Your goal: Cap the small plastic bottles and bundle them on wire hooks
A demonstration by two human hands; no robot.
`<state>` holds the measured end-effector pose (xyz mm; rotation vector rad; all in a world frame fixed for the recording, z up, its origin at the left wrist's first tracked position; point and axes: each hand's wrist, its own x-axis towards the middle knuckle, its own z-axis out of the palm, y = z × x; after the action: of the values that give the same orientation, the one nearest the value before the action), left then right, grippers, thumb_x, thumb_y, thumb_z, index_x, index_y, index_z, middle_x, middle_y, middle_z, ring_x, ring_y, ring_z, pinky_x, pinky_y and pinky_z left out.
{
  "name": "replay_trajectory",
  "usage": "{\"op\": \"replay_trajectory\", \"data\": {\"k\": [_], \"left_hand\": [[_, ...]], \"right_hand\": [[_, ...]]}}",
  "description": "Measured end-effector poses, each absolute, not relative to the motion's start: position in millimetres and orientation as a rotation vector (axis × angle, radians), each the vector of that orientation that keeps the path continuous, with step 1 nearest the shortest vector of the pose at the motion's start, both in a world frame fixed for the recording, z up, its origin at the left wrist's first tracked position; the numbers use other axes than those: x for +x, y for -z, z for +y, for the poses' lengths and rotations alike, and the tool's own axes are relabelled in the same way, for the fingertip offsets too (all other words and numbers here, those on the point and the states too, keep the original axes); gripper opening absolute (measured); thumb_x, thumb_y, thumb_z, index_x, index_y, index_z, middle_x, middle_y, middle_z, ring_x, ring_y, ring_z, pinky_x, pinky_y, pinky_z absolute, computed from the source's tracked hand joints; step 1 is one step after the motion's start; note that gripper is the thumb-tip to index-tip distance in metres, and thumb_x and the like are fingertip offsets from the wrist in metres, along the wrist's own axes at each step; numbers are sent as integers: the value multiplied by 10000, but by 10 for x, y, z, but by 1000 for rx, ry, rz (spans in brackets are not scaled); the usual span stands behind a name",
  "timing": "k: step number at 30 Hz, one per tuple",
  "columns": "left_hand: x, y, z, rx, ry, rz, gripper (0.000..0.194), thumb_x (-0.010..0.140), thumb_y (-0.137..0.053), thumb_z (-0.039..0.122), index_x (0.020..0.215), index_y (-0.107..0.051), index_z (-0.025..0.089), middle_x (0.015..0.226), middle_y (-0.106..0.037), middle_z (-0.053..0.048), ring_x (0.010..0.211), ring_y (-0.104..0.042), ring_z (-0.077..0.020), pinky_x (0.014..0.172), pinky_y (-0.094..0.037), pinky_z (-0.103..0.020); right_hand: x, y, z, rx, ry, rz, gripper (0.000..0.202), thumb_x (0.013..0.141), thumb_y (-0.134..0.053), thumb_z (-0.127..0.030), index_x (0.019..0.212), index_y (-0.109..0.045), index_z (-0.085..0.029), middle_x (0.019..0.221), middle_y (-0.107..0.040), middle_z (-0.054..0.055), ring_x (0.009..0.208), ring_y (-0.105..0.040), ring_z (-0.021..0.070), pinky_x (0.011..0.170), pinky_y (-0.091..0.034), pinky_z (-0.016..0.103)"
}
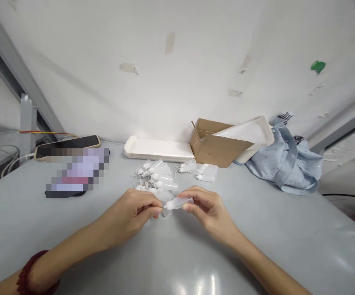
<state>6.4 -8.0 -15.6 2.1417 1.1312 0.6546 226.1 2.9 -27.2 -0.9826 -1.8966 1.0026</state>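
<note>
Between the fingers of my right hand point(206, 209) lies a small translucent bottle point(179, 203), its narrow tip pointing left. My left hand point(140, 211) is pinched at that tip; whatever small part it holds is mostly hidden by the fingers. A thin pale loop point(166, 214) hangs just under the bottle's tip. Behind my hands, several similar bottles point(168, 185) with white caps and strings lie in a loose pile on the grey table point(152, 262). A smaller group of bottles point(206, 173) sits to the right of that pile.
Against the wall stand a flat white tray stack point(161, 148) and an open cardboard box point(222, 149) with a white tray point(251, 133) leaning in it. A light blue cloth bag point(288, 164) is at the right. Two phone-like items, a dark one point(69, 143) and a blurred one point(79, 172), lie left.
</note>
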Motion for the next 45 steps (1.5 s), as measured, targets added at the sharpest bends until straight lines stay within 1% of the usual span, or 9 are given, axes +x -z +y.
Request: {"op": "replay_trajectory", "data": {"k": [4, 7, 15, 19, 22, 26, 31, 41, 45], "left_hand": [[62, 162, -83, 2176, -646, 1123, 260, 857, -437, 150, 660, -606, 162, 602, -588, 18, 543, -482, -102, 540, -362, -196], [66, 170, -78, 2213, -666, 1131, 255, 863, -435, 147, 705, -633, 170, 631, -620, 12, 555, -512, -107, 556, -380, -200], [45, 211, -58, 2307, -717, 1154, 154, 823, -530, 149, 907, -653, 187, 748, -682, 15, 505, -489, -89, 530, -382, -204], [58, 176, -69, 2310, -738, 1213, 118, 845, -541, 210, 837, -657, 188, 631, -643, 31, 500, -485, -96, 521, -376, -199], [75, 140, -79, 2325, -755, 1202, 150, 856, -521, 192, 788, -654, 188, 601, -624, 33, 502, -481, -95, 521, -367, -195], [72, 137, -85, 2356, -758, 1116, 201, 868, -485, 155, 764, -656, 176, 646, -650, 5, 546, -513, -106, 543, -380, -204], [43, 183, -95, 2353, -762, 1026, 256, 906, -444, 186, 796, -675, 170, 732, -702, -34, 646, -595, -137, 632, -433, -227], [34, 268, -71, 2363, -897, 982, 229, 875, -467, 136, 775, -670, 172, 701, -695, -24, 609, -599, -123, 595, -445, -206], [40, 270, -76, 2376, -896, 959, 244, 883, -448, 143, 766, -660, 174, 698, -688, -30, 606, -593, -126, 584, -438, -207]], "right_hand": [[2255, 282, 35, -990, -1080, -1863, 156, 816, -598, -246, 929, -695, -203, 840, -640, 46, 666, -508, 147, 613, -429, 288], [2260, 281, 48, -1000, -1059, -1858, 150, 814, -602, -262, 917, -698, -213, 821, -640, 36, 652, -506, 143, 613, -439, 287], [2322, 229, 114, -1015, -1008, -1857, 163, 811, -622, -296, 933, -696, -218, 847, -639, 44, 679, -525, 153, 633, -453, 297], [2325, 227, 102, -1019, -1035, -1838, 152, 805, -634, -291, 921, -698, -216, 815, -626, 34, 663, -521, 144, 613, -444, 283], [2321, 231, 93, -1018, -1076, -1843, 161, 810, -631, -290, 937, -694, -214, 841, -630, 39, 683, -531, 147, 622, -441, 284], [2321, 220, 86, -1017, -1090, -1877, 164, 821, -616, -286, 945, -693, -212, 858, -639, 42, 693, -532, 151, 632, -439, 290], [2312, 221, 91, -994, -1121, -1891, 172, 817, -608, -264, 949, -693, -195, 870, -641, 53, 714, -545, 161, 612, -419, 288], [2300, 245, 43, -974, -1063, -1915, 173, 815, -608, -219, 955, -693, -164, 806, -656, 54, 639, -522, 147, 575, -396, 281], [2300, 247, 34, -962, -1054, -1926, 169, 817, -606, -205, 953, -693, -158, 817, -663, 61, 666, -547, 156, 586, -408, 285]]}}
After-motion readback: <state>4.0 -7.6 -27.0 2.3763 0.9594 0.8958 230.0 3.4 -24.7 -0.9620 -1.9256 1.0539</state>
